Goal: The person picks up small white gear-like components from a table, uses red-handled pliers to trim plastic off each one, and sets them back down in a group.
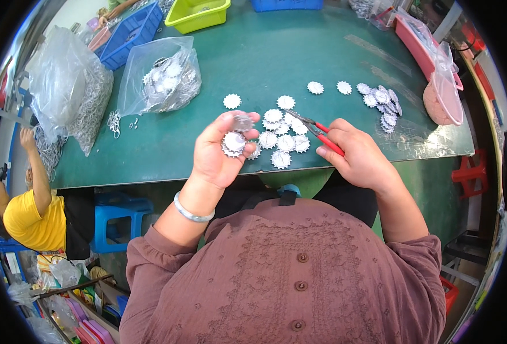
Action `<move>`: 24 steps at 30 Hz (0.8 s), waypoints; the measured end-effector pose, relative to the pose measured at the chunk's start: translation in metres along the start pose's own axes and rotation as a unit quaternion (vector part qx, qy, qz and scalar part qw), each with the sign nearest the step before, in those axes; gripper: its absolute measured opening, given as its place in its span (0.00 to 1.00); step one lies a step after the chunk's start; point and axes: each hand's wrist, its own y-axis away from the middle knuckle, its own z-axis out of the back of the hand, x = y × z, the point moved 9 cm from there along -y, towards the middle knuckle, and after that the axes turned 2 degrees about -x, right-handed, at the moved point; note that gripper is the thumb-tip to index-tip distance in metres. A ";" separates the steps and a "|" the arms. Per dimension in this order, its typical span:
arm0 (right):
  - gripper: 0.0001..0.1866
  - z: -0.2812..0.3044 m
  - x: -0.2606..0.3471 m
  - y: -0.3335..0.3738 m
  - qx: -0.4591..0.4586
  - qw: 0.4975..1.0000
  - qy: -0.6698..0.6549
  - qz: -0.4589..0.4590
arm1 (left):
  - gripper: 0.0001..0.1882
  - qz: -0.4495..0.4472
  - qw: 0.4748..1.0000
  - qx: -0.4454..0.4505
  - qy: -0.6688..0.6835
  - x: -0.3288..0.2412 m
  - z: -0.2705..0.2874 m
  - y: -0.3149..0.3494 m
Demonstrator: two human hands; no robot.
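Observation:
My left hand (pixel 216 150), palm up, holds several round toothed metal discs (pixel 234 141) with pale faces, one of them pinched near the fingertips. In my right hand (pixel 359 152) is a pair of pliers (pixel 326 139) with red handles. Their dark jaws point left, over a loose group of the same toothed discs (pixel 285 143) near the table's front edge. Whether the jaws touch a disc I cannot tell. Single discs (pixel 315 88) lie farther back, and a heap of discs (pixel 382 103) sits to the right.
On the green table (pixel 265 57) stand a clear bag of discs (pixel 170 80), a large bag of metal rings (pixel 90 92), a blue crate (pixel 130 37), a yellow-green basin (pixel 198 16) and a pink basket (pixel 441 97). A person in yellow (pixel 35 218) sits at left beside a blue stool (pixel 118 221).

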 end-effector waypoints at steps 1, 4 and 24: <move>0.12 0.000 -0.002 0.001 -0.001 1.000 -0.003 -0.006 | 0.13 -0.006 0.999 -0.026 0.028 -0.002 0.007 -0.001; 0.12 0.001 -0.008 0.003 -0.004 1.000 -0.007 -0.018 | 0.14 -0.012 0.998 -0.058 0.036 -0.017 0.029 -0.005; 0.12 -0.005 -0.005 -0.001 -0.016 1.000 -0.015 -0.011 | 0.07 -0.034 0.899 -0.063 -0.432 -0.048 0.023 -0.053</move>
